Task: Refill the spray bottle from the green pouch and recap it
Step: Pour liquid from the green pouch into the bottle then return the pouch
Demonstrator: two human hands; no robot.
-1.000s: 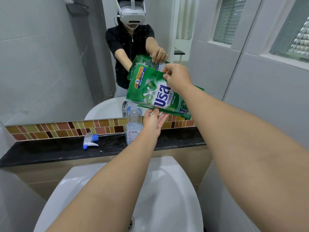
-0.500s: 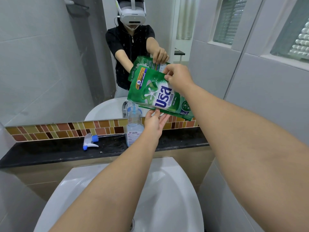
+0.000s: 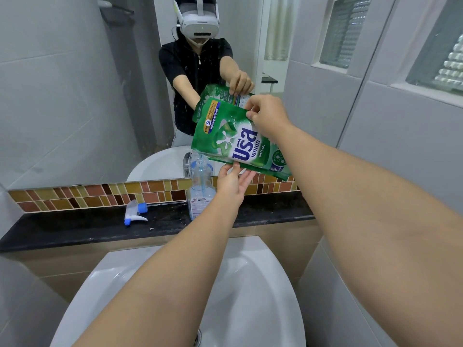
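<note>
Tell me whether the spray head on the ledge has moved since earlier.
No. The spray head lies at the same spot on the black ledge, left of the bottle.

Bright, even, sharp indoor light; soft shadows; wide-angle bending at edges.

A white sink (image 3: 263, 284) sat low in the picture, with a metal drain (image 3: 198, 337) at its bottom. Behind it ran a black shelf (image 3: 62, 227). Along the back of the shelf was a strip of small brown and yellow tiles (image 3: 82, 194). Above the tiles hung a big mirror (image 3: 62, 96). The walls were grey. On the right wall was a window (image 3: 441, 56) made of bumpy glass blocks. The mirror showed a tap (image 3: 187, 162).
</note>
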